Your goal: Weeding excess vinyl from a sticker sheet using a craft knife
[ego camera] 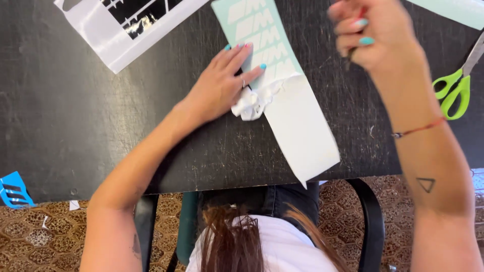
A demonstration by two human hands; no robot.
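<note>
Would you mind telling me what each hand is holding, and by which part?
The left hand presses flat on the mint-green vinyl sticker sheet, gripping nothing. The blurred right hand is closed, perhaps on something thin; unclear.

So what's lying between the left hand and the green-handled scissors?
In the head view, the mint-green vinyl sheet with its crumpled white peeled film lies by the left hand; then bare black tabletop to the green-handled scissors.

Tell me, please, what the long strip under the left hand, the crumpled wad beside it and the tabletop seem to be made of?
Long strip: probably vinyl sticker sheet on paper backing, mint film above, matte white below.
Crumpled wad: thin white film, likely peeled vinyl, softly creased.
Tabletop: black painted wood or laminate, dull and scratched.
The left hand presses the strip flat.
</note>
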